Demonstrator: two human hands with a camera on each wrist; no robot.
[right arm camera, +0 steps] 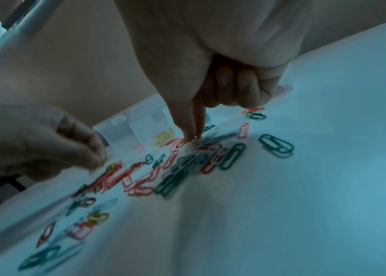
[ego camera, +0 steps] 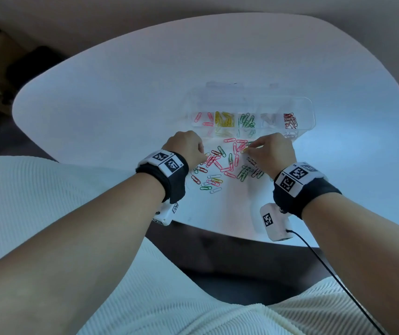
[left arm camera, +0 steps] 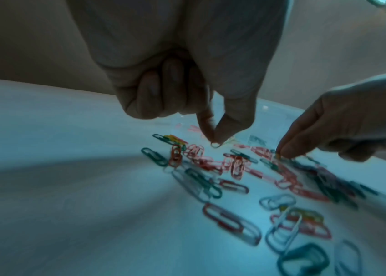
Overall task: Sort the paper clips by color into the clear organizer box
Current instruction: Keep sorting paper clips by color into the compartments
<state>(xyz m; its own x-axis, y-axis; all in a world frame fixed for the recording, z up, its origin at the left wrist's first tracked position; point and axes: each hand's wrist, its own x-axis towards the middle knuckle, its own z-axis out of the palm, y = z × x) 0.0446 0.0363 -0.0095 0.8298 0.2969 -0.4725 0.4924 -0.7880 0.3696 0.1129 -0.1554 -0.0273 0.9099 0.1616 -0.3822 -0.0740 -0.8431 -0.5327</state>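
Loose paper clips (ego camera: 222, 163) in pink, red, green, yellow and white lie scattered on the white table (ego camera: 121, 105). Behind them stands the clear organizer box (ego camera: 311, 110); its compartments hold pink, yellow, green, white and red clips. My left hand (ego camera: 203, 154) hovers over the pile's left side, where its thumb and forefinger pinch a small yellowish clip (left arm camera: 215, 144) just above the table. Over the pile's right side, my right hand (ego camera: 247, 149) has thumb and forefinger pressed together (right arm camera: 193, 140) on a yellow clip (ego camera: 244, 149) that still touches the pile. The other fingers of both hands are curled in.
The table's near edge (ego camera: 218, 232) runs just below my wrists, with my lap in white ribbed cloth under it. A black cable (ego camera: 338, 274) trails from the right wrist camera. Bare tabletop lies left of and behind the box.
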